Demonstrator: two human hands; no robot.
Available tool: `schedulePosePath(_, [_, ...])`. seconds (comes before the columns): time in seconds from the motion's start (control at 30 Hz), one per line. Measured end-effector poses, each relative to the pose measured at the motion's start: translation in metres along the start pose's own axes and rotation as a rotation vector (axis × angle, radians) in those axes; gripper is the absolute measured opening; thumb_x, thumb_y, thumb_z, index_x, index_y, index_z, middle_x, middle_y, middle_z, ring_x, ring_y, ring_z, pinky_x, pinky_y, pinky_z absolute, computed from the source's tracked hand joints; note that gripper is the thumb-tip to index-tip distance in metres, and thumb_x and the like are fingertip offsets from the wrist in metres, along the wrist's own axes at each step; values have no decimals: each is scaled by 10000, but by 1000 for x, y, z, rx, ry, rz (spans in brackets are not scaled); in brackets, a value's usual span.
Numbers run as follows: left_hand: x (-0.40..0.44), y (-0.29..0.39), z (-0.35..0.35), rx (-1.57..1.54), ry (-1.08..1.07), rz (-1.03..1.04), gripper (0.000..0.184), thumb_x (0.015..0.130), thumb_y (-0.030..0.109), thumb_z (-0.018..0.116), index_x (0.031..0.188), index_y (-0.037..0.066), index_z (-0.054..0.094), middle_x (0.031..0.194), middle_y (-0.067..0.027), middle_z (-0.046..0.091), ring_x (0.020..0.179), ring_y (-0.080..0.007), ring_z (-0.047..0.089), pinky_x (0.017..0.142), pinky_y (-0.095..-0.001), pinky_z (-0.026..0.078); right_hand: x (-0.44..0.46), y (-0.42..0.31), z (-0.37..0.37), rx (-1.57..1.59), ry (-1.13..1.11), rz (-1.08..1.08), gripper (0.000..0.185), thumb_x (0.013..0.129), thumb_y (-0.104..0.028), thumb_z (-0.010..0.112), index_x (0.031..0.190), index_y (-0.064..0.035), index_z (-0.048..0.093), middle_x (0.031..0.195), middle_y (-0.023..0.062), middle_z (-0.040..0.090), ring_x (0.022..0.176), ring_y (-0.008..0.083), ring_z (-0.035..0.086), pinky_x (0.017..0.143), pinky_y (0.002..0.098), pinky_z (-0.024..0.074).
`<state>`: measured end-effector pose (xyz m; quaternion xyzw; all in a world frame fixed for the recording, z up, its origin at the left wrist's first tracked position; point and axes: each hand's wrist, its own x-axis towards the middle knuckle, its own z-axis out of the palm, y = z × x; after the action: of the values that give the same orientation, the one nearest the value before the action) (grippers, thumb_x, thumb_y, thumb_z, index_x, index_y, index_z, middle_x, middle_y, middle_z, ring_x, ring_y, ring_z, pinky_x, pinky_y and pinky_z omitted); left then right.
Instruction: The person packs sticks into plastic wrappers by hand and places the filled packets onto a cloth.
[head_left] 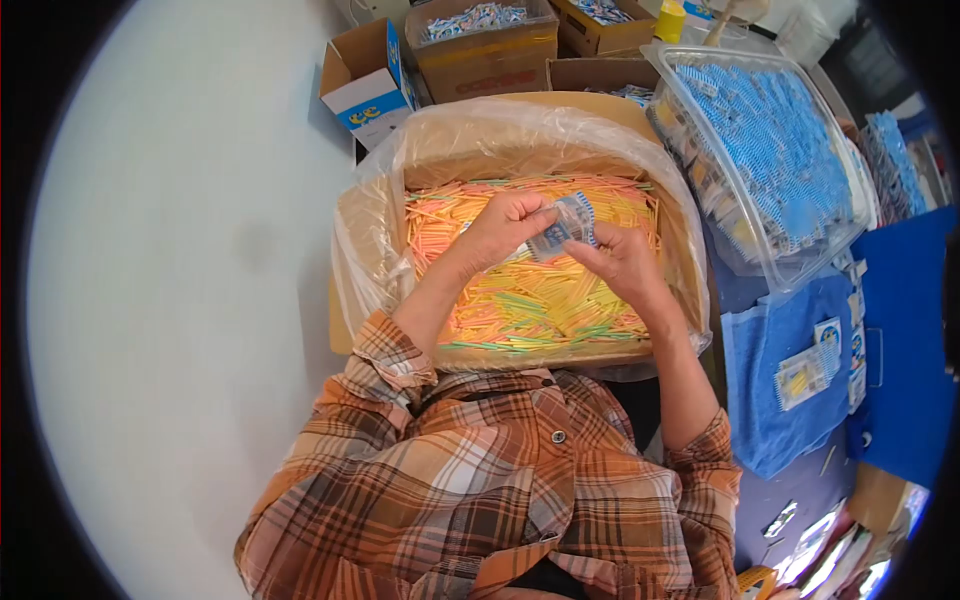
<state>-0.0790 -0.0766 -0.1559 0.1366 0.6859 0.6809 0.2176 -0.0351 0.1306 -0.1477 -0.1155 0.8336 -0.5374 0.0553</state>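
Between my two hands is a small clear plastic packet (574,213) with blue print and a blue-striped edge, held tilted above the box. My left hand (500,230) pinches its left side, thumb on top. On the lower right side, my right hand (622,262) grips it between thumb and fingers. What the packet contains is too small to make out. Beneath both hands lies a heap of thin pink, orange, yellow and green sticks (540,310), filling a cardboard box lined with a clear plastic bag (372,225).
At right, a clear plastic tub (668,125) is heaped with blue-striped packets (765,150). Below it, filled packets (803,375) lie on a blue cloth (765,430). Cartons of packets (480,65) and a small blue-white box (370,90) stand behind. A white wall (180,300) borders the left.
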Motion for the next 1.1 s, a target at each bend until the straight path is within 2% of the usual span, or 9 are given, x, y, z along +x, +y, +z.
schedulePosePath(0.17, [2,-13,-2,30,154,62,162,888,145,645,908,-13,674,770,-8,660,666,-46,579,602,-237,484,-36,-6,-9,-687,-135,-79,338,804,-301,690,670,-12,576,610,223,578,568,362,587,535,432,458])
schedulePosePath(0.27, [5,-16,3,-152,125,84,158,880,135,655,911,-18,673,763,-15,661,649,-42,571,592,-237,481,-51,-1,-1,-771,-243,-123,350,790,-314,685,653,-22,550,604,219,578,608,380,603,543,452,470])
schedulePosePath(0.4, [6,-12,11,-207,37,65,172,899,157,633,843,-3,656,725,11,631,649,-26,543,585,-222,460,-42,-22,-15,-568,-122,65,277,789,-259,669,663,-27,587,602,209,579,609,395,598,562,479,466])
schedulePosePath(0.5, [7,-18,14,-157,16,64,208,914,175,615,790,9,634,692,30,601,649,-18,525,577,-213,443,-40,-18,-13,-606,-258,73,241,782,-228,664,668,-27,599,610,210,578,604,393,594,563,471,464])
schedulePosePath(0.6, [10,-18,17,-85,23,90,233,922,182,605,762,15,626,681,36,590,650,-15,519,575,-209,437,-47,1,-3,-747,-288,-89,215,760,-223,676,683,-31,616,609,220,567,607,389,591,549,456,463])
schedulePosePath(0.73, [5,-20,16,-143,56,168,216,917,171,615,781,8,650,715,14,631,662,-23,550,593,-212,460,-38,-9,-35,-223,-90,105,214,821,-98,665,645,-17,575,542,24,527,506,109,491,511,284,393])
schedulePosePath(0.83, [3,-14,15,-259,64,166,194,914,163,619,811,5,662,741,-4,656,677,-37,583,615,-218,485,-28,-34,-51,311,115,289,259,836,-62,666,609,-35,543,592,-66,455,583,15,379,525,217,322])
schedulePosePath(0.93, [4,-12,17,-324,35,151,178,922,161,609,852,6,662,767,-17,668,695,-50,605,638,-223,500,-19,-59,-48,260,102,293,277,823,-78,684,589,-59,537,592,-78,455,576,5,375,519,212,313])
schedulePosePath(1.1, [3,-11,23,-306,-20,185,175,939,170,584,921,9,650,806,-20,672,729,-48,608,662,-224,503,-17,-42,-42,-107,-154,200,194,840,-133,692,731,20,641,685,-34,573,652,44,471,578,238,400])
